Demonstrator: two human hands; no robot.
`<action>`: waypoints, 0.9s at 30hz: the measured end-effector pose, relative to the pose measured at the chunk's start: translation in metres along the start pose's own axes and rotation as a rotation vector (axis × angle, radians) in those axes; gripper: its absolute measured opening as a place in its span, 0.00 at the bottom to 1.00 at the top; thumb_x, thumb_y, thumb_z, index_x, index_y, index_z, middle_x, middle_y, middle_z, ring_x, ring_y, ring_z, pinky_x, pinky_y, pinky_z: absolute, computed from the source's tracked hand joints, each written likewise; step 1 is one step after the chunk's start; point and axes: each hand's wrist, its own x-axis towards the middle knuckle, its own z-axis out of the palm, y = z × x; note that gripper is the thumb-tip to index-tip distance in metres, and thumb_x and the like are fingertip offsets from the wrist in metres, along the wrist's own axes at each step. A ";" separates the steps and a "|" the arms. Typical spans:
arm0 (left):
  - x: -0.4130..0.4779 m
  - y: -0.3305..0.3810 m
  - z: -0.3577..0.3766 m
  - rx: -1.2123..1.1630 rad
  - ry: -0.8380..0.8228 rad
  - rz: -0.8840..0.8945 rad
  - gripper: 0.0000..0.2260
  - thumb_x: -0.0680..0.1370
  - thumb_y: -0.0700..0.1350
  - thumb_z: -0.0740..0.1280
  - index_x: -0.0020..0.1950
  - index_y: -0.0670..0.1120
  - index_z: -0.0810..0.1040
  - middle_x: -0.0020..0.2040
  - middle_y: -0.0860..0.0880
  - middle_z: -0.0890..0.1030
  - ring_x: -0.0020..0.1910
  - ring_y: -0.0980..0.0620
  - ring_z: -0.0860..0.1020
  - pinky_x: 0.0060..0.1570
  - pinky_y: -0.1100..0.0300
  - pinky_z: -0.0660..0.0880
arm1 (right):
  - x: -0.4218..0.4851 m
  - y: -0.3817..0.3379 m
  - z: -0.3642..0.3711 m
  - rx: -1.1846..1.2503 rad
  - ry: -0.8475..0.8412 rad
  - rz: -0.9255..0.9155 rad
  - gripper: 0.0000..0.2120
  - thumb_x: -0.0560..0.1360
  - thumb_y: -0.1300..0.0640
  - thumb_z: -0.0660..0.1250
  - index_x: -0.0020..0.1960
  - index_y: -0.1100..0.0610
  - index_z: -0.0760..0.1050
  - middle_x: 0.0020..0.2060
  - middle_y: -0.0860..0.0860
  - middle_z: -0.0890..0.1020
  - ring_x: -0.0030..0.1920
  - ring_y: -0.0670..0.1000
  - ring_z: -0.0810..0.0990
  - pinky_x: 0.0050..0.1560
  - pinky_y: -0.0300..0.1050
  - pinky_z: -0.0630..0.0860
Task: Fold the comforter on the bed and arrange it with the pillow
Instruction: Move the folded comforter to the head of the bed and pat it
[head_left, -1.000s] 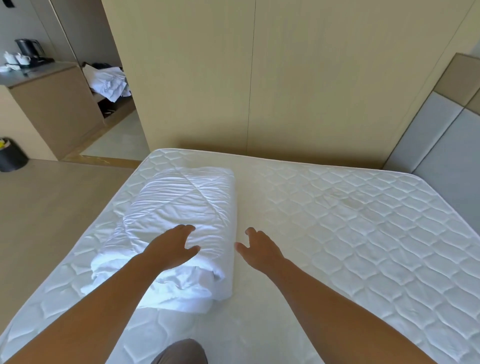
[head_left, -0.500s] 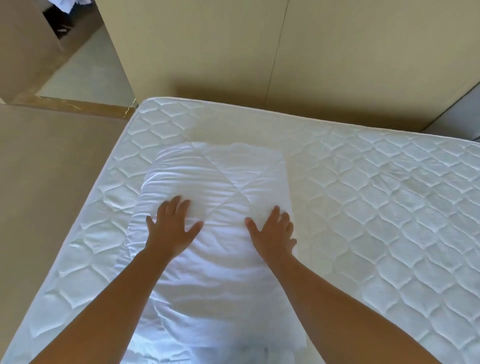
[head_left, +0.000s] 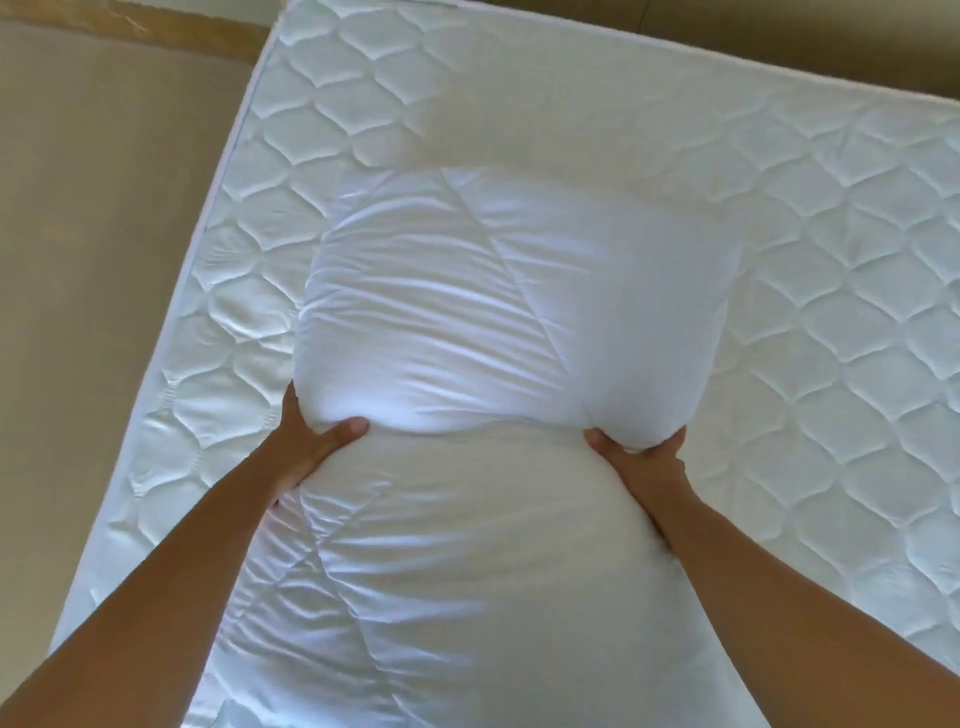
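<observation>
Fingers (head_left: 345, 429) of two hands clutch one folded comforter (head_left: 483, 322).
Left hand (head_left: 306, 447), right hand (head_left: 641, 457) at its sides; one mattress (head_left: 841, 249) beneath.

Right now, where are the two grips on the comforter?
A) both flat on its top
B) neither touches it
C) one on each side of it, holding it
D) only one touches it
C: the left grip and the right grip each clasp a side of the folded comforter.

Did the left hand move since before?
Yes. The left hand slid outward from on top of the comforter to grip its left side, nearer the left edge of the mattress.
</observation>
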 end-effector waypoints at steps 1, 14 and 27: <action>0.011 -0.003 0.002 -0.024 -0.031 -0.016 0.67 0.46 0.70 0.78 0.80 0.54 0.54 0.72 0.52 0.69 0.68 0.49 0.70 0.68 0.50 0.69 | 0.010 0.002 0.004 0.012 -0.014 0.003 0.69 0.47 0.21 0.73 0.77 0.41 0.42 0.72 0.60 0.69 0.70 0.64 0.70 0.70 0.63 0.68; 0.036 -0.019 0.017 -0.129 -0.009 0.156 0.48 0.57 0.65 0.81 0.73 0.52 0.70 0.66 0.50 0.79 0.63 0.53 0.79 0.58 0.52 0.77 | 0.051 0.015 -0.005 0.100 -0.139 -0.046 0.64 0.54 0.30 0.79 0.77 0.46 0.48 0.69 0.49 0.71 0.71 0.56 0.69 0.70 0.54 0.68; -0.173 0.025 0.037 -0.398 -0.132 0.296 0.32 0.56 0.66 0.81 0.51 0.49 0.78 0.35 0.59 0.84 0.37 0.63 0.83 0.34 0.70 0.77 | -0.100 0.049 -0.110 0.317 -0.174 -0.422 0.26 0.66 0.36 0.75 0.62 0.40 0.76 0.56 0.42 0.84 0.57 0.45 0.82 0.57 0.46 0.77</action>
